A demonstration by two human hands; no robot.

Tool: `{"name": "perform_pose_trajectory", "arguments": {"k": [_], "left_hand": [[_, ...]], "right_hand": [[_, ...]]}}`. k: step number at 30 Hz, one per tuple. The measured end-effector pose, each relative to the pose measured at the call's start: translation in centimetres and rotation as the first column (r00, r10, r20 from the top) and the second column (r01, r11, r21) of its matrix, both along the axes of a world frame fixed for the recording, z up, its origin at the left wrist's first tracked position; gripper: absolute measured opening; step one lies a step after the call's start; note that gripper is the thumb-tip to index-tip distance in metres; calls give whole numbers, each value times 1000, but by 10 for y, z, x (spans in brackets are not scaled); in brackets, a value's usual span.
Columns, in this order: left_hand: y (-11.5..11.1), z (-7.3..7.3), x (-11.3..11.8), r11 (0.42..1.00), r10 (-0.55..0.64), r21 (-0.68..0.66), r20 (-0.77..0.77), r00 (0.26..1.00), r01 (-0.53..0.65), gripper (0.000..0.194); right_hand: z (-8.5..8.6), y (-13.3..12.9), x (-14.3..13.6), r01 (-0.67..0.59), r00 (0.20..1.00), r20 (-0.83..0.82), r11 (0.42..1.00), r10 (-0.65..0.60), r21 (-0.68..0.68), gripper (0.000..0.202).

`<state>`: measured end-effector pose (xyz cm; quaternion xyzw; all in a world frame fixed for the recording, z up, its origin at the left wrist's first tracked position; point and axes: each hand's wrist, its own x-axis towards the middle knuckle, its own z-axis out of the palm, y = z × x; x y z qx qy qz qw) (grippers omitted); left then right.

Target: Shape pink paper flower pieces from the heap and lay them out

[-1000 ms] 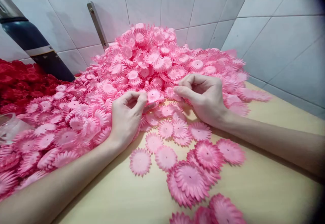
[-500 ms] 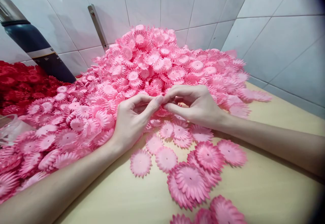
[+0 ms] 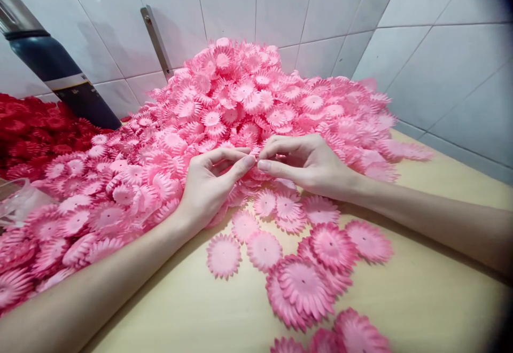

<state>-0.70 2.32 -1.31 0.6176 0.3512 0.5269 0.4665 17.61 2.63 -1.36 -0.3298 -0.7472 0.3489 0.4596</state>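
Note:
My left hand point(image 3: 210, 182) is closed, thumb and index fingertip pressed together in front of the pink pile. My right hand point(image 3: 306, 163) faces it, thumb and index finger curled into a close pinch. Only a small gap parts the two sets of fingertips. Whatever sits in either pinch is too small or hidden to make out. Behind and beneath the hands rises a large heap of pink scalloped flower-petal discs point(image 3: 240, 91), many with a small hole at the centre. Below my right wrist lie loose discs, among them a darker-edged pink disc point(image 3: 305, 283) overlapping another.
A dark blue bottle point(image 3: 60, 70) stands at the left beside a red petal pile point(image 3: 36, 134). A clear plastic container point(image 3: 24, 203) sits at the left edge. White tiled walls point(image 3: 224, 0) close off the back and right of the pale wooden table point(image 3: 180, 305).
The fingertips of my two hands, touching before, have drawn slightly apart. My right thumb and index finger now show more plainly. The discs on the table lie as before.

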Motion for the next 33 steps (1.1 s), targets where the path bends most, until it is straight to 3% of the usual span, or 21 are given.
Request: {"name": "perform_pose_trajectory", "arguments": {"k": [8, 14, 33], "left_hand": [[2, -2, -3, 996, -75, -46, 18, 997, 76, 11], [2, -3, -1, 997, -46, -63, 61, 997, 50, 9], [3, -4, -3, 998, -39, -52, -1, 999, 39, 11]], "right_hand": [[0, 1, 1, -26, 1000, -5, 998, 26, -57, 7], [-1, 1, 1, -25, 1000, -9, 997, 24, -74, 12], [0, 3, 3, -81, 996, -39, 988, 76, -132, 13]]}}
